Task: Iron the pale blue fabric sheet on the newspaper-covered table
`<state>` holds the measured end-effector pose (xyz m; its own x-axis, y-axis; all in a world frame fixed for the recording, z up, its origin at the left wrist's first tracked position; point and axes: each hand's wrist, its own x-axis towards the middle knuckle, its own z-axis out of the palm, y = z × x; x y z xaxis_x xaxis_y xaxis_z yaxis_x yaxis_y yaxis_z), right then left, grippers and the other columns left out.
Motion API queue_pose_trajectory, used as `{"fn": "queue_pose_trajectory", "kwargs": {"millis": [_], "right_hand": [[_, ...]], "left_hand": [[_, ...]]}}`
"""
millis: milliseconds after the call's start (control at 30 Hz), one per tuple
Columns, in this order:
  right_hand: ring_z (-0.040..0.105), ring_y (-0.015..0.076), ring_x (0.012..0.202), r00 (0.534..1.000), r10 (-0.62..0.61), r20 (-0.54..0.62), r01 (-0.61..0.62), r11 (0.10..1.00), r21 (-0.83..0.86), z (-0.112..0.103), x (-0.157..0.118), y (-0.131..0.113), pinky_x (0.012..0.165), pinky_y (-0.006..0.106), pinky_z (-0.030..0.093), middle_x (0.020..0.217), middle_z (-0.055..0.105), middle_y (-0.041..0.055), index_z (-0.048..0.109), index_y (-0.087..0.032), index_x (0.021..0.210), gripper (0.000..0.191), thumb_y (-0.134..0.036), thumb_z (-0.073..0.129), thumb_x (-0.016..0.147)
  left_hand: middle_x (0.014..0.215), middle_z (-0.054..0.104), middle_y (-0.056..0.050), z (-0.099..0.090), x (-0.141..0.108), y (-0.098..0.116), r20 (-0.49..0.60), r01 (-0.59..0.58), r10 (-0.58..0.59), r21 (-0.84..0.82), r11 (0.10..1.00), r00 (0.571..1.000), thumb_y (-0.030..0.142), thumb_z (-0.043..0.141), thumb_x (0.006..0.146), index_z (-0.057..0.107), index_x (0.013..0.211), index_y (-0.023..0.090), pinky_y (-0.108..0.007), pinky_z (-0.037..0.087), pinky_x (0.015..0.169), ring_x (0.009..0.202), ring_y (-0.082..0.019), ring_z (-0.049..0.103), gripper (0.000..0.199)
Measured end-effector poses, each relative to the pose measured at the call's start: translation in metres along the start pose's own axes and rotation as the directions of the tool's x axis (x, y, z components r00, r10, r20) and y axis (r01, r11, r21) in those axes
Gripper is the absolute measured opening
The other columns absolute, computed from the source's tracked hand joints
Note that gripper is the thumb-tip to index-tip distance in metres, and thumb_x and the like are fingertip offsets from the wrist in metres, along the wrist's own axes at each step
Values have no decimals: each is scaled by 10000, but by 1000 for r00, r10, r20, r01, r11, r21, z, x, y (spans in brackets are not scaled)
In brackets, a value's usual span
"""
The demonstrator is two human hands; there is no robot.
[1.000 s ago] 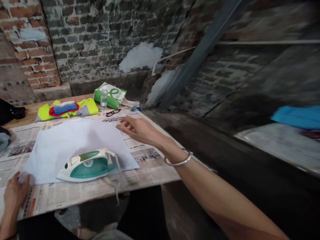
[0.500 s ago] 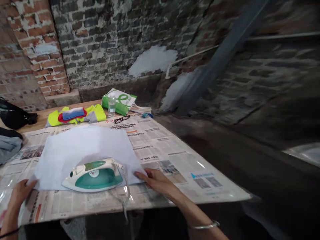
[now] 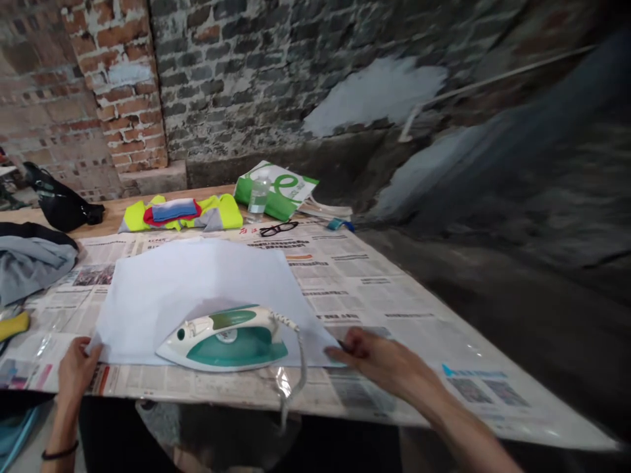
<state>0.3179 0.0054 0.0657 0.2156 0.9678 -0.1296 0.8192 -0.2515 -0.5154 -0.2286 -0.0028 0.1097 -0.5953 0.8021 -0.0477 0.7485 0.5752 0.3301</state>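
A white cloth point(image 3: 197, 276) lies spread on a newspaper-covered table point(image 3: 404, 328). My left hand point(image 3: 76, 368) pinches its near left corner between thumb and fingers. At the near right corner, my right hand point(image 3: 374, 358) has thumb and fingertips closed on the edge. Between the two hands, a white and green clothes iron point(image 3: 229, 338) rests on the front part of the cloth, its tip pointing left. The iron's cord point(image 3: 302, 358) curls down from its rear and hangs over the table's front edge.
Along the back are a black bag point(image 3: 64, 200), folded yellow clothing point(image 3: 182, 213), a clear bottle point(image 3: 257, 200), a green and white bag point(image 3: 283, 190) and glasses point(image 3: 279, 228). Grey fabric point(image 3: 34, 263) and a yellow object point(image 3: 14, 325) lie at left. A brick wall point(image 3: 236, 79) stands behind.
The view has turned left, so everything sits further right in the picture. Both hands stay at the cloth's near corners, and the iron remains on the cloth.
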Motion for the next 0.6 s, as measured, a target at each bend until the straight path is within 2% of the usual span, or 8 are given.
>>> {"fn": "queue_pose_trajectory", "kwargs": {"millis": [100, 167, 233, 300, 333, 400, 500, 600], "right_hand": [[593, 219, 504, 989, -137, -64, 133, 989, -60, -28, -4, -23, 472, 326, 403, 624, 655, 32, 594, -280, 820, 400, -674, 578, 757], [644, 238, 616, 933, -336, -132, 327, 941, -86, -42, -8, -59, 528, 344, 454, 806, 712, 79, 632, -282, 991, 471, -705, 512, 822], [674, 272, 841, 815, -566, -122, 548, 822, -154, -45, -12, -102, 665, 369, 499, 1014, 715, 111, 641, -273, 1090, 517, -704, 470, 862], [650, 286, 978, 683, -730, 32, 721, 666, -192, -36, -14, -145, 794, 391, 493, 1077, 700, 118, 652, -254, 1110, 496, -660, 479, 885], [645, 285, 986, 633, -762, 137, 772, 605, -195, -29, -13, -163, 828, 397, 480, 1046, 703, 115, 660, -243, 1088, 457, -622, 495, 894], [653, 270, 907, 586, -740, 329, 809, 557, -186, -14, -12, -192, 822, 387, 464, 918, 702, 98, 664, -221, 995, 355, -534, 519, 910], [651, 228, 786, 550, -645, 530, 798, 593, -107, -2, -9, -215, 711, 323, 444, 834, 679, 67, 622, -214, 909, 267, -451, 503, 939], [652, 211, 764, 513, -602, 612, 780, 625, -39, 2, -10, -229, 639, 286, 403, 852, 683, 52, 599, -214, 914, 238, -428, 501, 954]], "left_hand": [[847, 697, -83, 4, -5, -4, -51, 43, -46, -54, 998, 998, 452, 554, 765, 586, 1091, 180, -357, 478, 751, 871, -300, 670, 426], [826, 685, -67, 4, -8, -8, -30, 73, -78, -123, 990, 997, 437, 571, 764, 563, 1141, 172, -359, 485, 751, 864, -291, 672, 461], [782, 675, -46, 3, -10, -13, 24, 101, -98, -195, 976, 995, 432, 590, 757, 547, 1165, 164, -352, 496, 713, 814, -276, 678, 491], [721, 668, -34, 2, -10, -16, 96, 118, -97, -248, 961, 991, 470, 581, 778, 544, 1172, 139, -335, 505, 647, 725, -254, 680, 515], [694, 668, -35, 1, -9, -17, 130, 121, -89, -266, 956, 988, 501, 562, 800, 546, 1172, 120, -326, 508, 621, 685, -244, 679, 533], [687, 681, -51, -1, -5, -17, 171, 109, -59, -295, 949, 983, 552, 521, 839, 550, 1187, 92, -312, 517, 608, 658, -228, 681, 578], [853, 726, -89, 0, 4, -14, 147, 45, 1, -310, 950, 989, 553, 574, 826, 512, 1290, 101, -307, 530, 697, 787, -229, 702, 651], [1062, 714, -155, 4, 13, -10, 105, -5, 35, -271, 963, 994, 537, 650, 771, 505, 1324, 100, -342, 516, 820, 965, -273, 686, 720]]}}
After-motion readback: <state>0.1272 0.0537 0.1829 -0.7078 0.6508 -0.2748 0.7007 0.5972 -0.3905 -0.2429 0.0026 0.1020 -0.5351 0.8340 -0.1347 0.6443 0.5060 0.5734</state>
